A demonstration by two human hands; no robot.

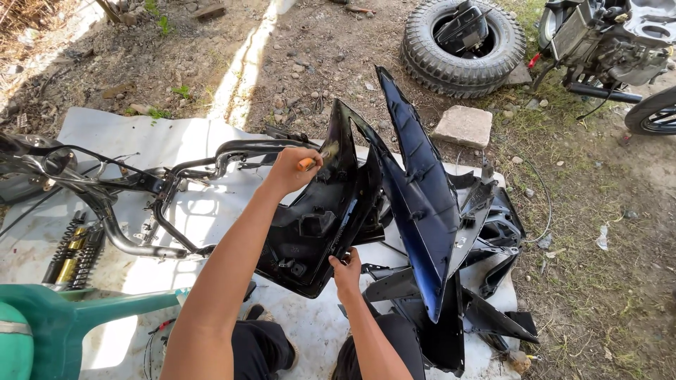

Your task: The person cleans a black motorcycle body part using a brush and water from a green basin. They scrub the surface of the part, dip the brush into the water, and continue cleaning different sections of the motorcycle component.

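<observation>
I'm in an open-air motorcycle repair yard, working on bare dirt with gravel and tufts of grass. Under my hands lies a white ground sheet (pixel 141 134) spread over the soil. Left of my grip sits a stripped motorcycle frame (pixel 162 183) with loose shock springs (pixel 74 250); to the right lie piled black body panels (pixel 451 232). Beyond my hands, a worn tyre (pixel 461 49) rests beside a part-dismantled motorcycle (pixel 609 39).

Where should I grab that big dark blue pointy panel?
Probably at the lower edge of the dark blue panel, coming from the near side. It stands tilted with its sharp tip up and far away; the right hand already grips the neighbouring black panel low down.
</observation>
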